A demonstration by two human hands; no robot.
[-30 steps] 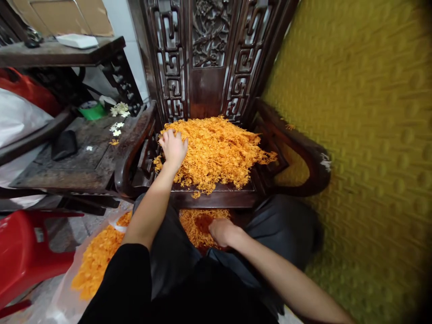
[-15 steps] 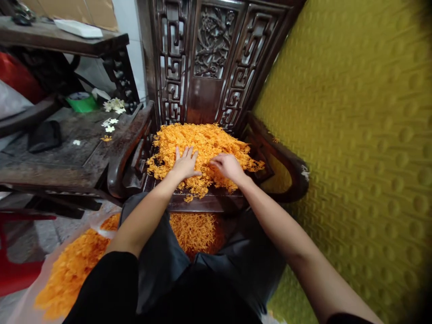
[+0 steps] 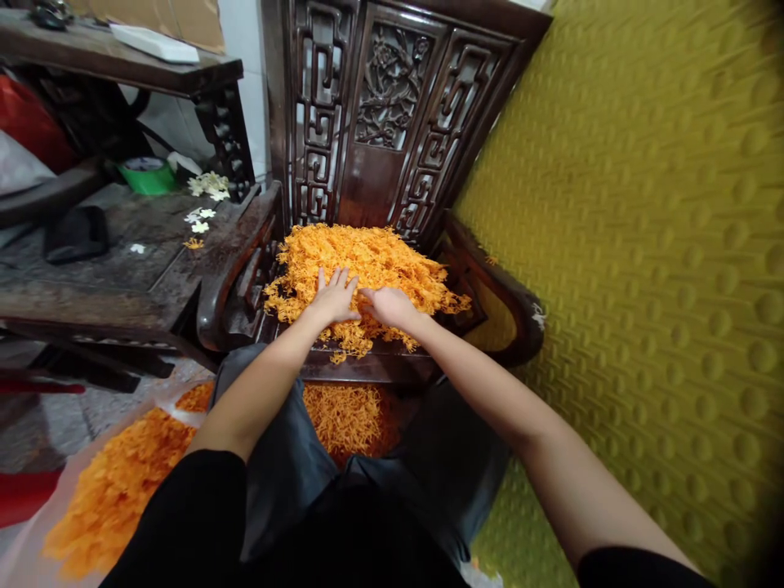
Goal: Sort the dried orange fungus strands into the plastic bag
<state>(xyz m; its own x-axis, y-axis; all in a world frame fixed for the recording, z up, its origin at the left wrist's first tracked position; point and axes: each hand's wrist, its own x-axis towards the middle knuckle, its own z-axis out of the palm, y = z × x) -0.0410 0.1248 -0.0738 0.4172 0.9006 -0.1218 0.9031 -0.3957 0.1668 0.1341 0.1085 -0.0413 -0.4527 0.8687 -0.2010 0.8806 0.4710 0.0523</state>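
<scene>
A heap of thin orange strands [image 3: 367, 261] covers the seat of a dark carved wooden chair [image 3: 380, 122]. My left hand [image 3: 334, 298] lies flat on the front of the heap with its fingers stretched out. My right hand [image 3: 389, 306] rests just beside it, fingers curled into the strands; whether anything is in them is hidden. The two hands almost touch. A second batch of orange strands [image 3: 346, 416] lies lower down between my knees.
A clear bag of orange strands [image 3: 116, 482] lies on the floor at lower left. A dark wooden side table [image 3: 110, 269] on the left carries small white flowers [image 3: 205, 186], a green tape roll [image 3: 147, 173] and a black object [image 3: 77, 233]. A yellow textured wall [image 3: 643, 245] stands close on the right.
My right hand rose from the strands between my knees to the heap on the seat and closed in beside the left. My left hand slid from the heap's left edge toward the front middle.
</scene>
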